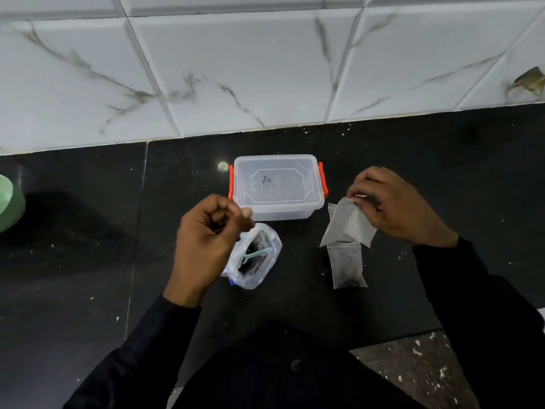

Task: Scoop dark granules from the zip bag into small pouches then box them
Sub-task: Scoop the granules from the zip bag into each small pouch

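While right hand (392, 208) pinches empty pouch (349, 224), left hand (209, 234) curled (grip contents unclear), box (277, 187) lidded

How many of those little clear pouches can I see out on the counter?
2, perhaps more. One pouch is pinched in the right hand; a filled pouch lies on the black counter just below it. The held one may be several stacked.
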The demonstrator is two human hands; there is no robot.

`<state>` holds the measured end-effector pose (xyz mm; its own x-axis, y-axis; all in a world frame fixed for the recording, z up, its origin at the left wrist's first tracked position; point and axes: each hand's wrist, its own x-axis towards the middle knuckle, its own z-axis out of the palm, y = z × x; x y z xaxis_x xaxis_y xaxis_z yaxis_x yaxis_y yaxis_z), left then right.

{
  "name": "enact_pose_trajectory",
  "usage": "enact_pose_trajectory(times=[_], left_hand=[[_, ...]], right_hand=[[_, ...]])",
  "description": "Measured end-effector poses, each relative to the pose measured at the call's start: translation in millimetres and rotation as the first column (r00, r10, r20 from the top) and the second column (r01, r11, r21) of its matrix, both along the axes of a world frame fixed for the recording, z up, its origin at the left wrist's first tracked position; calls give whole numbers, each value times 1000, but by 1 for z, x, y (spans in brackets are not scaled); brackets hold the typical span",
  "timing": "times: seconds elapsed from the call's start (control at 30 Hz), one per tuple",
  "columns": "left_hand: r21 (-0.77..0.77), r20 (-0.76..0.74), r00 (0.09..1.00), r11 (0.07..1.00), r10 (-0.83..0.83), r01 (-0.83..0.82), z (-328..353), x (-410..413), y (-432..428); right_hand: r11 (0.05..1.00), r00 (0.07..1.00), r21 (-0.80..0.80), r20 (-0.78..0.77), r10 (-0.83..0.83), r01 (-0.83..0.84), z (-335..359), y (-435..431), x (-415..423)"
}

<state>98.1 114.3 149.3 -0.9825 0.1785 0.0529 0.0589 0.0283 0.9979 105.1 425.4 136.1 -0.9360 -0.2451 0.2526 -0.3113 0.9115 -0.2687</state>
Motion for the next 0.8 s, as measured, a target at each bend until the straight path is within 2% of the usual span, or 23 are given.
enact_pose_trajectory(times=[0.07, 0.17, 0.23, 0.43, 0.57, 0.67, 0.8], left_hand=[[-44, -5, 990, 989, -143, 142, 8, -3, 6], [-83, -1, 919, 916, -394, 392, 18, -2, 16], [-53, -44, 889, 890, -455, 453, 25, 2, 23], [90, -156, 956, 960, -248, 264, 31, 11, 24], [82, -201, 966, 979, -165, 184, 28, 15, 21], [47, -256, 952, 981, -168, 186, 27, 13, 18], [21, -299, 937, 981, -180, 195, 28, 15, 19]], right_hand=[[990, 997, -116, 9, 79, -78, 23, -20, 6], [937, 986, -310, -23, 165, -163, 46, -53, 16], [889, 981, -418, -38, 188, -186, 54, -72, 23], [764, 983, -620, -79, 166, -179, 60, -104, 29], [659, 985, -733, -89, 151, -168, 61, -117, 33], [607, 988, -782, -63, 144, -138, 62, -119, 32], [589, 987, -796, -64, 146, -139, 60, -120, 35]])
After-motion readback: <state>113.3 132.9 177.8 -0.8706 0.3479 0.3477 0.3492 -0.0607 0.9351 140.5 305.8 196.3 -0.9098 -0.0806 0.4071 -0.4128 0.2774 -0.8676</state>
